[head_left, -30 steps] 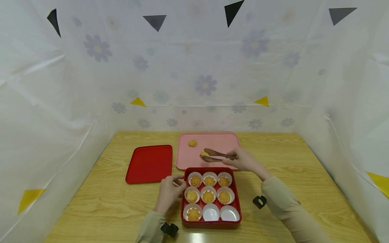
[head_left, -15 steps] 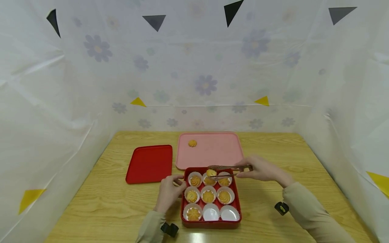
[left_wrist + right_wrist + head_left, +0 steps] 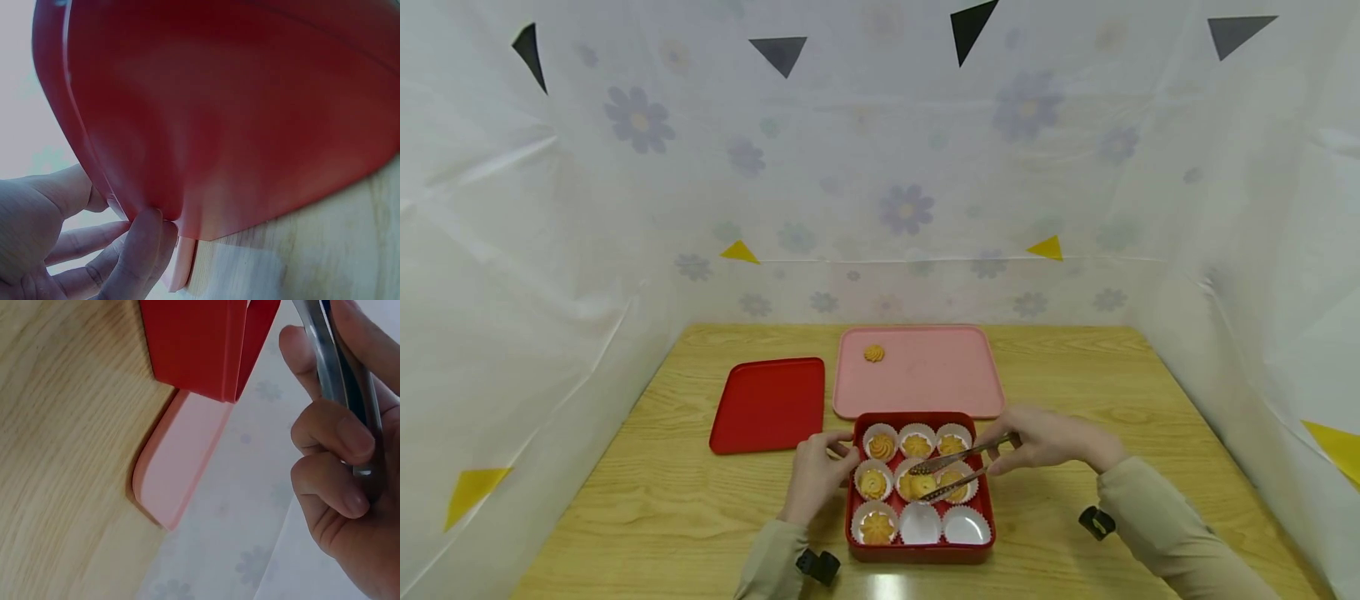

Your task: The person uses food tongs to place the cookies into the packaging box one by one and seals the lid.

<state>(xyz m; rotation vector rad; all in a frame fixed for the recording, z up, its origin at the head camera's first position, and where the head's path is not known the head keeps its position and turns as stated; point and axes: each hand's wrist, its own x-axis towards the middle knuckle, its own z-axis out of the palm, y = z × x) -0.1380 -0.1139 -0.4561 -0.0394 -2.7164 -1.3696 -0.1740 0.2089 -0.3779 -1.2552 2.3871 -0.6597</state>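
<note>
My left hand (image 3: 822, 471) holds the left wall of a red box (image 3: 917, 556); the left wrist view shows fingertips (image 3: 142, 232) against its outer side. Inside the box stand several white paper cups, most with a swirled golden cookie (image 3: 877, 527) in them. Two front-row cups, the middle one (image 3: 921, 523) and the right one (image 3: 967, 527), hold no cookie. My right hand (image 3: 1037, 437) grips brown tongs (image 3: 958, 456), its fingers curled round their handle (image 3: 340, 375). Between the tong tips is a cookie (image 3: 922, 486), over the middle row's centre cup.
Behind the box lies a pink tray (image 3: 947, 367) with one cookie (image 3: 874, 353) near its left side. A flat red tray or lid (image 3: 769, 406) lies to the left on the wooden table (image 3: 625, 492). A white flowered sheet (image 3: 850, 183) encloses the back and sides.
The tongs have picked up a cookie from the pink tray and carried it toward me, over the box's middle row. My left hand has stayed at the box.
</note>
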